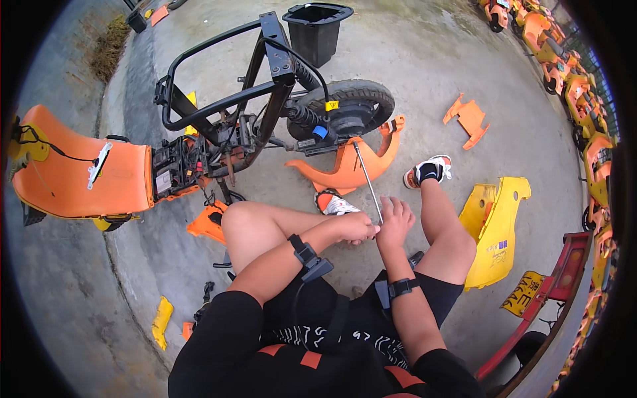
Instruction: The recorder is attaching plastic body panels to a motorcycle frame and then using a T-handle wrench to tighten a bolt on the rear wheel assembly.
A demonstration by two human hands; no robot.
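Note:
A long-shafted socket wrench (368, 179) reaches from my hands up to the lower side of the black wheel (358, 106), its dark tip beside the hub. My left hand (357, 227) is closed at the near end of the shaft, thumb and fingers pressed together. Close against it, my right hand (396, 220) curls over the same end with its back upward; both hands cover the handle. The wheel hangs in a black scooter frame (265, 86) that lies tipped over. Under the shaft is a curved orange fender (355, 169), near my shoe.
The orange scooter body panel (99, 159) extends left from the frame. A black bin (315, 33) stands behind the wheel. An orange bracket-shaped panel (468, 121) and a yellow panel (494, 232) lie to the right. Parked orange scooters (584, 106) line the far right, beyond a red rail (564, 265).

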